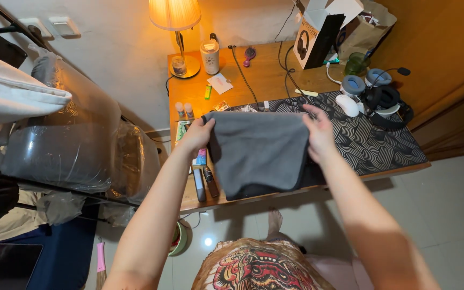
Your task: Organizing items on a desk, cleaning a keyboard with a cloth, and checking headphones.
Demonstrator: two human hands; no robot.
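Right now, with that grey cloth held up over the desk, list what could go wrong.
1. The left hand and right hand pinch only the top corners of the dark grey folded cloth; a slip could let it sag or unfold.
2. Its lower edge hangs near the two dark stick-shaped gadgets at the wooden desk's front edge; a sweep might knock them off.

Both arms stretched fwd, roughly parallel, bare forearms. L hand [197, 134] at left, fingers curled, thumb up top, pinching shut. R hand [319, 133] at right, same height, fingers bent down, also pinched closed. Hands well apart.
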